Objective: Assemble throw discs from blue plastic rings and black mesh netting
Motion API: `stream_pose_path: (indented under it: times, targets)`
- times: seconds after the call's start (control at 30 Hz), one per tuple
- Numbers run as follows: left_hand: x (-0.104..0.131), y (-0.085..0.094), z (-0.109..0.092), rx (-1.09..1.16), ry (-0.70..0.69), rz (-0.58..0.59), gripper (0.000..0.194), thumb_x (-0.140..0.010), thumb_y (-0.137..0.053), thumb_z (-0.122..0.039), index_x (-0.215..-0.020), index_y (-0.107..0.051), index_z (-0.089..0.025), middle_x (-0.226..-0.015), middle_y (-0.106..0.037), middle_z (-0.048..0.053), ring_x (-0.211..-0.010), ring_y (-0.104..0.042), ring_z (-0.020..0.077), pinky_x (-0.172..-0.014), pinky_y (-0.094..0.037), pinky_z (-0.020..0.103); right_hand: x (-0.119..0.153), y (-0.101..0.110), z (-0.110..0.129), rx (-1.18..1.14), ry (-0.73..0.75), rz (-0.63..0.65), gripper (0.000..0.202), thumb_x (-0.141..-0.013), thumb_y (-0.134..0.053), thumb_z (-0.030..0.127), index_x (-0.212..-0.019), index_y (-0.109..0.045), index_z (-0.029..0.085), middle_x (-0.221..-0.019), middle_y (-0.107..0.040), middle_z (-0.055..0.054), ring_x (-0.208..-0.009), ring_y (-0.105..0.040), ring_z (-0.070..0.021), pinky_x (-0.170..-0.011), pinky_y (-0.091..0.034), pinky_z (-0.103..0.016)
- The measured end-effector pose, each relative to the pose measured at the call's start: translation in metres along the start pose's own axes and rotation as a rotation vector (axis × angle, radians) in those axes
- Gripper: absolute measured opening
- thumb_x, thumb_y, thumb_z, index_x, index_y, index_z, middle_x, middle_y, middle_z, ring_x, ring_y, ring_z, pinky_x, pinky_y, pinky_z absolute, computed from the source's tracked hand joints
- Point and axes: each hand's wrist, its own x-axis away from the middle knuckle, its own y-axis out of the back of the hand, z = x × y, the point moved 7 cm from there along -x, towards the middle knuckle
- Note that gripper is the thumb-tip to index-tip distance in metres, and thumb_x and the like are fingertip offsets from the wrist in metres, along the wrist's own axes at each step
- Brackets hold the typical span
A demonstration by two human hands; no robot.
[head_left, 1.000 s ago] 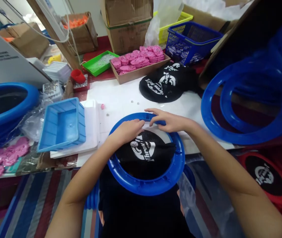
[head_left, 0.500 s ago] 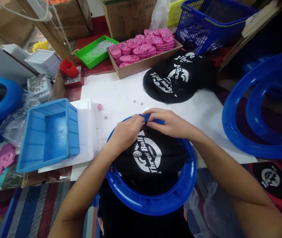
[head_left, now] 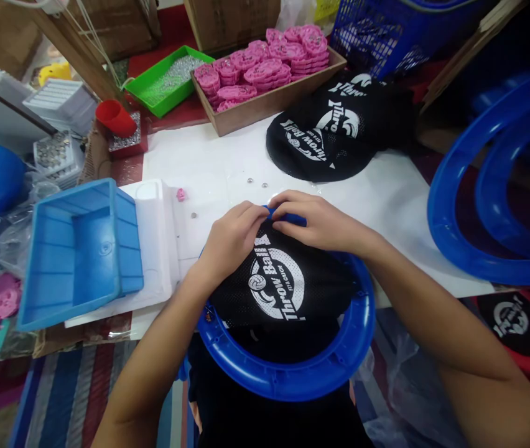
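A blue plastic ring (head_left: pixel 288 382) leans at the front edge of the table, with a black printed mesh disc (head_left: pixel 288 280) lying across its opening. My left hand (head_left: pixel 239 233) has its fingers pressed together at the far rim, where the mesh meets the ring. Beside it, my right hand (head_left: pixel 314 218) pinches the same spot with thumb and fingers curled. The fingertips nearly touch each other, and what lies between them is mostly hidden. Along the near side of the ring, the mesh hangs loose from the rim.
Two small metal pieces (head_left: pixel 257 183) and a pink bit (head_left: pixel 180 195) lie on the white sheet. A blue bin (head_left: pixel 125 249) stands left. Behind are a green tray (head_left: pixel 146 93), a carton of pink parts (head_left: pixel 223 124) and black discs (head_left: pixel 302 149). Blue rings (head_left: pixel 451 242) are right.
The view has shifted slightly, so the background sits higher and the bin farther left. Both hands remain at the far rim, with only small finger movements.
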Motion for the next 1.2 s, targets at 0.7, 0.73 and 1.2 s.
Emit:
stream_pose_path:
  times: [0.7,0.73,1.2]
  targets:
    - [0.001,-0.012,-0.001,-0.335,-0.031,0.129,0.029,-0.107,-0.047,-0.009,-0.126,-0.066,-0.019,-0.110,-0.071,0.008,-0.101,-0.068,0.0218,-0.083,-0.058,0.032,-0.002,0.001,-0.017,-0.064,-0.311,-0.137,0.016,-0.088,-0.064,0.020,-0.073,-0.062,0.023,-0.098,-0.076,-0.005,-0.095,-0.071,-0.0235,-0.092,-0.052,-0.040]
    - [0.001,-0.013,-0.001,-0.341,-0.016,0.138,0.028,-0.108,-0.046,-0.009,-0.126,-0.066,-0.019,-0.109,-0.071,0.007,-0.100,-0.068,0.0216,-0.082,-0.058,0.031,-0.002,0.001,-0.018,-0.057,-0.313,-0.144,0.016,-0.087,-0.064,0.019,-0.072,-0.062,0.023,-0.098,-0.076,-0.005,-0.095,-0.070,-0.0235,-0.092,-0.052,-0.040]
    - [0.000,-0.017,0.001,-0.377,0.075,0.248,0.035,-0.104,-0.046,-0.005,-0.128,-0.066,-0.021,-0.120,-0.069,0.010,-0.103,-0.067,0.0241,-0.067,-0.054,0.031,-0.001,0.000,-0.025,0.044,-0.307,-0.192,0.014,-0.087,-0.068,0.021,-0.073,-0.065,0.023,-0.105,-0.072,-0.007,-0.100,-0.069,-0.0247,-0.094,-0.052,-0.042]
